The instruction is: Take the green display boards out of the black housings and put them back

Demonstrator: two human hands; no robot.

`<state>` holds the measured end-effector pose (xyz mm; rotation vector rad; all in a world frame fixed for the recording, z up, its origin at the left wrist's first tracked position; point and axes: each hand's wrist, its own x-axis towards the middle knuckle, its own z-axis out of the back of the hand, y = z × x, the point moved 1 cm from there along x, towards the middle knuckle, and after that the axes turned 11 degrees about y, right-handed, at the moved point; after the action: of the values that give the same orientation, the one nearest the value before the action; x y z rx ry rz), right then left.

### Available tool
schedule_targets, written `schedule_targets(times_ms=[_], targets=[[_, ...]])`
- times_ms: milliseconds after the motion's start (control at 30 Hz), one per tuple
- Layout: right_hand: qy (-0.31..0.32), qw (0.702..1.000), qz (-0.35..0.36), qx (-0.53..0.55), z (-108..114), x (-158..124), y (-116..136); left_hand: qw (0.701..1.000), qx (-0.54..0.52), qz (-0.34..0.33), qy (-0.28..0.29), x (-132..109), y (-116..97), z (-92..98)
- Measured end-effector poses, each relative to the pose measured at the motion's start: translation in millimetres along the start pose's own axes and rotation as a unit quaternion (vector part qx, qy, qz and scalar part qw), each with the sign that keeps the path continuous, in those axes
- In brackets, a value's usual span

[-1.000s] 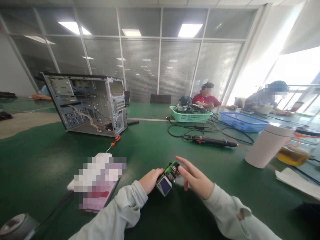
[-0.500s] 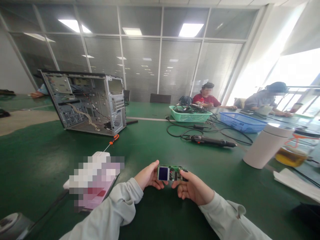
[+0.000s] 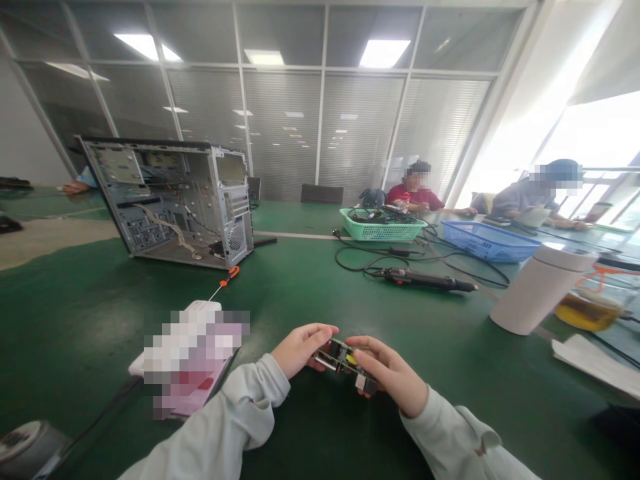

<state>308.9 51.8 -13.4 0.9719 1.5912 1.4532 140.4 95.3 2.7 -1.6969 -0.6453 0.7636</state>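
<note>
"The left hand (image 3: 303, 350) is half curled, pinching one end of a small green circuit board (image 3: 345, 359), and the right hand (image 3: 387, 369) is pinching the other, over the near edge of the green tabletop (image 3: 90, 320)."

"What's going wrong?"

"Nothing yet, but a slipping fingertip could be dropping the board."

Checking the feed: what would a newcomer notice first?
An open computer case stands on the green table at upper left, wires showing. Low in the middle, the left hand and right hand hold a small circuit board. Farther right lie an electric screwdriver, a green basket and a blue basket.
</note>
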Motion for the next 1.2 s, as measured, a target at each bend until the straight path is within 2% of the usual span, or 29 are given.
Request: schedule_targets(times_ms=[167, 333, 433, 533, 633, 733, 833, 1033, 1100, 1200], targets=[[0.031, 0.991, 0.071, -0.105, -3, -4, 9, 0.999, -0.016, -0.029, 0.028, -3, -2, -1.6], [-0.005, 0.973, 0.103, -0.205, -5, -10, 17, 0.998, 0.014, -0.038, 0.051, -6, -6, -4.3], [-0.052, 0.940, 0.140, -0.306, -5, -14, 24, 0.999, 0.013, -0.035, 0.036, -6, -6, -4.0], [-0.070, 0.900, 0.196, -0.384, -6, -18, 29, 0.999, -0.025, -0.017, 0.014, -5, -5, -2.9], [-0.071, 0.870, 0.241, -0.424, -9, -20, 32, 0.998, -0.065, 0.012, 0.007, -4, -5, -2.3], [-0.085, 0.856, 0.265, -0.436, -11, -23, 34, 0.996, -0.086, 0.031, 0.005, -3, -7, -2.7], [-0.099, 0.867, 0.244, -0.424, -11, -23, 34, 0.995, -0.087, 0.038, 0.011, -4, -8, -3.5], [-0.104, 0.938, 0.148, -0.296, -5, -17, 26, 0.996, -0.080, 0.035, 0.014, -3, -7, -1.2], [-0.091, 0.959, 0.138, -0.229, -2, -13, 23, 0.996, -0.076, 0.038, 0.014, -3, -7, -0.2], [-0.078, 0.989, 0.107, -0.061, 2, -7, 15, 0.996, -0.080, 0.042, 0.022, -4, -10, 0.1]])
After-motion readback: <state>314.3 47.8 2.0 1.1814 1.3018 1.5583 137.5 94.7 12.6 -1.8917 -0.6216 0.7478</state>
